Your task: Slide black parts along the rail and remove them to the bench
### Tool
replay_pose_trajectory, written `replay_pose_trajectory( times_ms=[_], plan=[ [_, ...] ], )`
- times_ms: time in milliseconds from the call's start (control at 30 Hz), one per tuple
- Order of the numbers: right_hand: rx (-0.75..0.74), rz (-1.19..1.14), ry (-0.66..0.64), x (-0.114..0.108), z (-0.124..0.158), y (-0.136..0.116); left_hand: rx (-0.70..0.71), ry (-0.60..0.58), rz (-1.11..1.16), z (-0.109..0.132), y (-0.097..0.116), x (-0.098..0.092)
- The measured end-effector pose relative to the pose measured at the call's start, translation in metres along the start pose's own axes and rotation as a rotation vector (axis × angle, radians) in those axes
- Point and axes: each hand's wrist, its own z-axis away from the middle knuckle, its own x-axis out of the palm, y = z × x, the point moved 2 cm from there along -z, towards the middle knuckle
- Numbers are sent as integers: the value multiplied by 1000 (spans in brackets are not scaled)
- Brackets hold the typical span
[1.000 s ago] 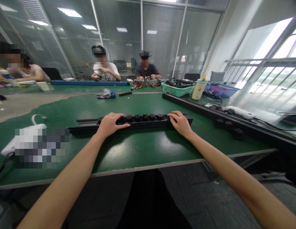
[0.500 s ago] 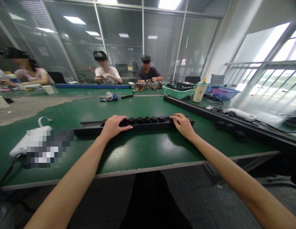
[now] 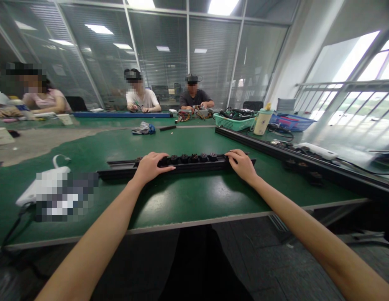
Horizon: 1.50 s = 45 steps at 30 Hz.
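Observation:
A long black rail [image 3: 194, 168] lies crosswise on the table in front of me, with several small round dark parts [image 3: 193, 157] in a row along its top. My left hand [image 3: 152, 167] is closed around the rail left of the row, thumb along the near side and fingers over the top. Toward the rail's right end, my right hand [image 3: 241, 165] is closed with its fingertips at the top edge. Its grip is partly hidden by the hand. Left of my left hand, a thinner black strip [image 3: 121, 163] shows behind the rail.
Another long black rail [image 3: 276, 150] runs along the right side. Beyond it are a cream bottle [image 3: 262, 122] and a blue basket [image 3: 291, 122]; a green basket [image 3: 235, 121] holds black parts. A white device [image 3: 45, 184] with a cable lies left. Several people sit across the green table [image 3: 182, 200].
My hands and the rail keep nearly the same position. The view has shifted very slightly. Across the table, the person in white has moved their hands.

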Motion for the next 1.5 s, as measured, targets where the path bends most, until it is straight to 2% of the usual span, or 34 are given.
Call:
replay_pose_trajectory(
  times_ms=[1500],
  plan=[
    [88,47,28,-10,-1,4,-13,-14,12,-2,1,0]
  ],
)
